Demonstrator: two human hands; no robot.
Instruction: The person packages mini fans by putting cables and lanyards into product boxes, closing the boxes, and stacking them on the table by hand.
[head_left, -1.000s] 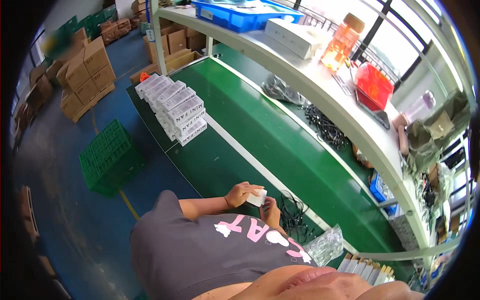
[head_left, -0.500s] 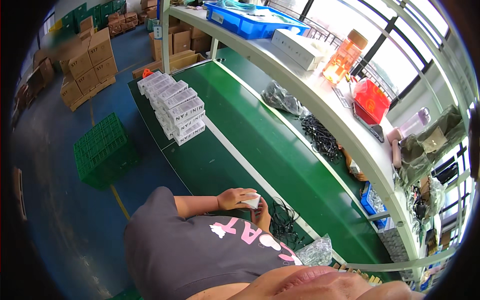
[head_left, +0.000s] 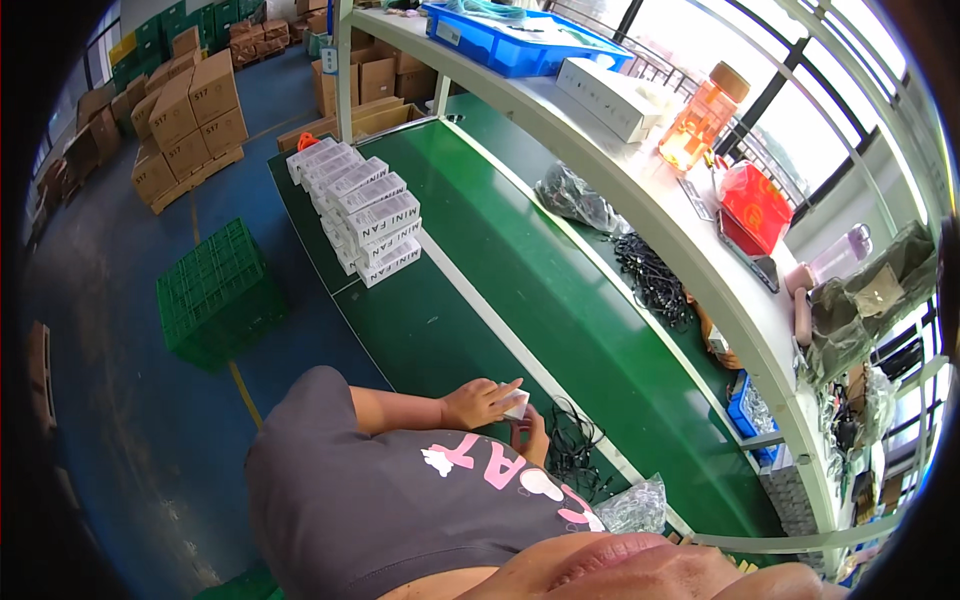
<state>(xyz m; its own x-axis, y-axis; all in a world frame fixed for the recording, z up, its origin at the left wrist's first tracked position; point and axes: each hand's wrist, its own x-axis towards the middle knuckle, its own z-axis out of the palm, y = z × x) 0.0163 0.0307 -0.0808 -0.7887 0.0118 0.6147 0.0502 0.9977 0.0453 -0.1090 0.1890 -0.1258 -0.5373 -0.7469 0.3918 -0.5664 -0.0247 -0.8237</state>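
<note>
Close to my body, over the near edge of the green bench, my left hand [head_left: 480, 404] is closed on a small white box [head_left: 517, 405]. Its fingers lie across the box's top, one of them lifted a little. My right hand [head_left: 534, 437] is curled against the lower end of the same box, its fingers partly hidden. Just right of my right hand lies a tangle of black cables [head_left: 574, 440]. Beyond my hands to the left, white printed cartons [head_left: 375, 215] are stacked in rows on the bench.
A green crate [head_left: 220, 290] stands on the floor at left. A clear plastic bag [head_left: 635, 507] lies near my right side. Across the green bench [head_left: 500, 240] are more black cables [head_left: 650, 275] and another person's hand [head_left: 722, 345]. A raised shelf [head_left: 640, 165] carries a blue tray [head_left: 520, 40] and an orange bottle [head_left: 703, 118].
A finger of my left hand has lifted and stretched over the white box. My right hand has shifted slightly down along it. The whole view has moved a little.
</note>
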